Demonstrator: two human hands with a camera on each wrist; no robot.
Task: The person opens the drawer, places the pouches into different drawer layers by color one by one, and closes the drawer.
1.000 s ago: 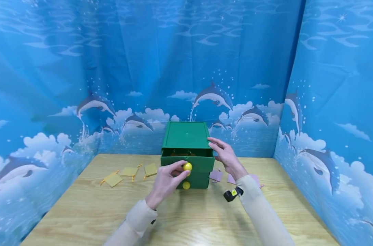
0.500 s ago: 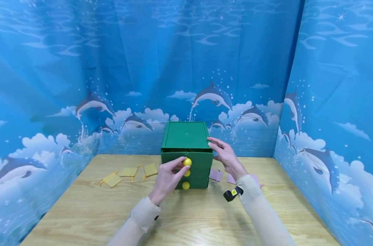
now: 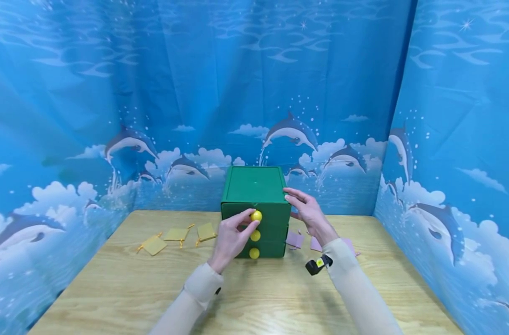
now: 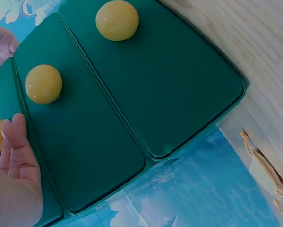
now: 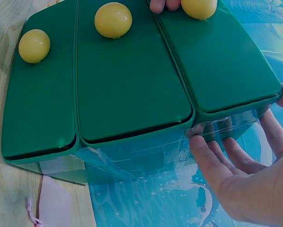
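Observation:
A green box of three stacked drawers (image 3: 275,228) stands on the table, each drawer front bearing a round yellow knob. My left hand (image 3: 231,235) pinches the top knob (image 3: 256,216) between thumb and fingertips. That drawer is pushed in, its front level with the two below. The middle knob (image 4: 43,84) and bottom knob (image 4: 117,20) are untouched. Against the upper right side of the box lies my right hand (image 3: 308,214). In the right wrist view its extended fingers (image 5: 240,161) touch the taped side wall, with the thumb near the front corner.
Several flat yellow drawstring pouches (image 3: 176,234) lie on the wooden table (image 3: 111,288) left of the box. Lilac pouches (image 3: 295,239) lie to its right, partly behind my right arm. Blue dolphin-print curtains (image 3: 254,83) hang behind the table and along both sides.
The top drawer has gone from partly pulled out to pushed in, my left hand moving away from me with its knob. My right hand has stayed at the side of the box.

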